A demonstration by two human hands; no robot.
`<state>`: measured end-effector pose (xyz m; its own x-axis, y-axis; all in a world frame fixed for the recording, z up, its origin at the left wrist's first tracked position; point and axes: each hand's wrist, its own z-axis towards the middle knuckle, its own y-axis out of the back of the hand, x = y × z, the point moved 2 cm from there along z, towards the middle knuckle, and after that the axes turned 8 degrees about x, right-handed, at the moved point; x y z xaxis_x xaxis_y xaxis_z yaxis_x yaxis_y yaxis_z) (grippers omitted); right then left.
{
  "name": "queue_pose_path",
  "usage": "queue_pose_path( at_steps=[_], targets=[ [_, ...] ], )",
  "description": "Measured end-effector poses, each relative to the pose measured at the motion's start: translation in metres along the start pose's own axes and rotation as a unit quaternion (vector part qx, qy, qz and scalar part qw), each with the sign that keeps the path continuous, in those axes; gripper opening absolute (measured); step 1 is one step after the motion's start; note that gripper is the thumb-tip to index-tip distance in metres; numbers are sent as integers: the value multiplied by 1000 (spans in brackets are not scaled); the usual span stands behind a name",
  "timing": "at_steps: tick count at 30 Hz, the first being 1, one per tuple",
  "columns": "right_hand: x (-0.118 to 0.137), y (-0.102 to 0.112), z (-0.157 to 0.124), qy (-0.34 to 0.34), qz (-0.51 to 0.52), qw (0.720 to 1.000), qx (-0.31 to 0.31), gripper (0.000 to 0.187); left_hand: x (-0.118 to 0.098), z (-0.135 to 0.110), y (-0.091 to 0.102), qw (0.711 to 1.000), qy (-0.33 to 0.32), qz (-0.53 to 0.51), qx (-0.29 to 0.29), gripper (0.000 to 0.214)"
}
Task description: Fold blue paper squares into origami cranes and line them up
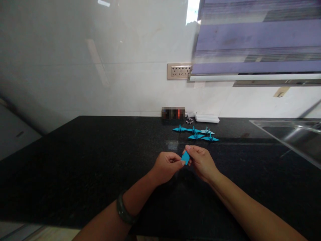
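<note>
A small folded piece of blue paper [185,157] is pinched between both of my hands just above the black countertop [87,157]. My left hand [167,166] is curled, its thumb and fingers closed on the paper's lower edge; a dark bracelet sits on that wrist. My right hand [200,161] grips the paper's upper right side with closed fingers. Behind my hands, several finished blue paper cranes [197,132] rest in a cluster on the counter.
A white flat box [207,117] and a small dark object [190,120] lie by the wall, next to a blurred item [173,113]. A steel sink [293,135] is sunk in the counter at right. A wall socket [179,71] and a purple blind [255,40] hang above.
</note>
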<state>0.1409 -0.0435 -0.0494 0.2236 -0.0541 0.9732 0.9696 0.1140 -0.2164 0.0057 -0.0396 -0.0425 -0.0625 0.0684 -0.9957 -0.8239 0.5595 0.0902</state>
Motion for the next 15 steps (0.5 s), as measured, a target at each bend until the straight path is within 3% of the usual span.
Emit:
queue_pose_path(
  at_steps=[7, 15],
  targets=[
    [0, -8, -4, -20, -7, 997, 80, 30, 0, 0, 5, 997, -9, -9, -83, 18],
    [-2, -6, -5, 4, -30, 998, 49, 29, 1, 2, 6, 996, -13, -7, -88, 17]
  ],
)
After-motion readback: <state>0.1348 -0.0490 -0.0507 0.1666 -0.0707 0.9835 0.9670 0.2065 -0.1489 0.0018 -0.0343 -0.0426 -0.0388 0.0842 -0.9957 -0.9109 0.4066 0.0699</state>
